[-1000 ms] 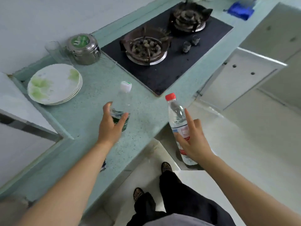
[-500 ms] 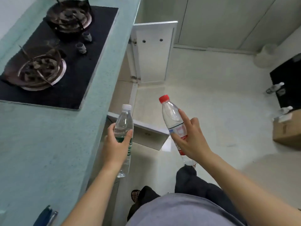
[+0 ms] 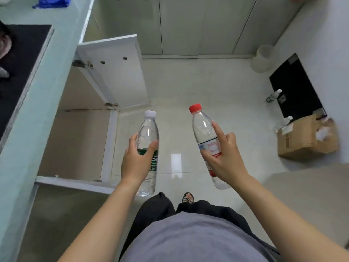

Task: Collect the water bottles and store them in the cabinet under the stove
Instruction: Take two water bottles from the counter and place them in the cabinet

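My left hand (image 3: 137,161) grips a clear bottle with a white cap and green label (image 3: 148,129), held upright over the floor. A clear bottle with a red cap and red-white label (image 3: 203,127) is in my right hand (image 3: 225,159), tilted slightly left. The cabinet under the stove (image 3: 75,133) stands open to the left of the bottles, its inside bare as far as I can see. Its far door (image 3: 117,72) swings out wide; the near door (image 3: 75,184) shows edge-on. Two more small bottles (image 3: 273,95) (image 3: 285,121) stand on the floor at the right.
The green counter (image 3: 47,87) with the black stove top (image 3: 18,63) runs along the left. A cardboard box (image 3: 306,137) and a black panel (image 3: 294,89) lie at the right wall, a pale bin (image 3: 263,57) beyond. My legs and feet are below.
I have turned away from the counter toward the floor and stepped back. Both bottles now hang in front of the open cabinet, with its inside in view.
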The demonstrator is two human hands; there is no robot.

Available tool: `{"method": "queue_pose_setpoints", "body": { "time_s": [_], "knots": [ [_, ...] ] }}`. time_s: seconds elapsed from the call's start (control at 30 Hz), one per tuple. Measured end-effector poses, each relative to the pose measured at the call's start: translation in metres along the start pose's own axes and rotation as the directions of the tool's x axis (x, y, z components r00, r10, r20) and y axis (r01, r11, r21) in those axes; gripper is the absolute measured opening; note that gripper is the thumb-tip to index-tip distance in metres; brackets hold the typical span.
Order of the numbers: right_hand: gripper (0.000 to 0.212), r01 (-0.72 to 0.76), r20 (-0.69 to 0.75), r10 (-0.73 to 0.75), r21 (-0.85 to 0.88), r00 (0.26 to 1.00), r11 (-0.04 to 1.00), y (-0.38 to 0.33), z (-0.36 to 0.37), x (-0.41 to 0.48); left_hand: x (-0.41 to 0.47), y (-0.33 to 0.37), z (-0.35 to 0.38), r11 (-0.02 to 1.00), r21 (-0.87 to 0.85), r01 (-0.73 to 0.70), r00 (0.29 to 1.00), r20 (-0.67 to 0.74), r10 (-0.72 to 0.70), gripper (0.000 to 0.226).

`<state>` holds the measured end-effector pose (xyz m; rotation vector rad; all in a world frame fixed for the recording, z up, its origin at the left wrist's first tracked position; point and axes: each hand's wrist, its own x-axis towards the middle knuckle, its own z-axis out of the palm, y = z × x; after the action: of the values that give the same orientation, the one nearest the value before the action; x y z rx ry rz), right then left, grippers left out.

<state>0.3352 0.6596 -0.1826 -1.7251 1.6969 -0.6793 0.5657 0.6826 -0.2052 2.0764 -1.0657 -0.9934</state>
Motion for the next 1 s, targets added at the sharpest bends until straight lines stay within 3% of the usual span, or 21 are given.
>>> {"method": "queue_pose_setpoints", "body": {
  "time_s": [0.13,0.3,0.47,0.7,0.83,1.0],
  "knots": [
    [0.079,-0.005,0.011,0.005,0.025,1.0,1.0,0.005,-0.003,0.04,0.031,0.025,0.013,0.999,0.046,-0.012,1.0,-0.01,0.013,0.07],
    [0.079,0.011,0.101,-0.012,0.013,0.995,1.0,-0.008,0.014,0.108,0.086,0.038,0.009,0.997,0.041,0.071,0.99,-0.129,-0.065,0.071],
    [0.079,0.082,0.166,-0.08,-0.009,0.983,0.997,-0.039,0.042,0.206,0.174,0.053,-0.006,0.993,-0.04,0.113,0.975,-0.186,-0.118,0.07],
    [0.078,0.238,0.27,-0.224,-0.019,0.937,0.971,-0.109,0.088,0.328,0.274,0.075,-0.068,0.994,-0.004,0.112,0.947,-0.303,-0.108,0.068],
    [0.079,0.338,0.403,-0.313,0.008,0.86,0.941,-0.148,0.125,0.373,0.297,0.062,-0.097,0.98,-0.035,0.196,0.89,-0.413,-0.193,0.069],
    [0.077,0.505,0.627,-0.413,0.037,0.66,0.862,-0.188,0.186,0.423,0.306,0.027,-0.115,0.913,-0.141,0.382,0.744,-0.54,-0.395,0.08]
  ]
}}
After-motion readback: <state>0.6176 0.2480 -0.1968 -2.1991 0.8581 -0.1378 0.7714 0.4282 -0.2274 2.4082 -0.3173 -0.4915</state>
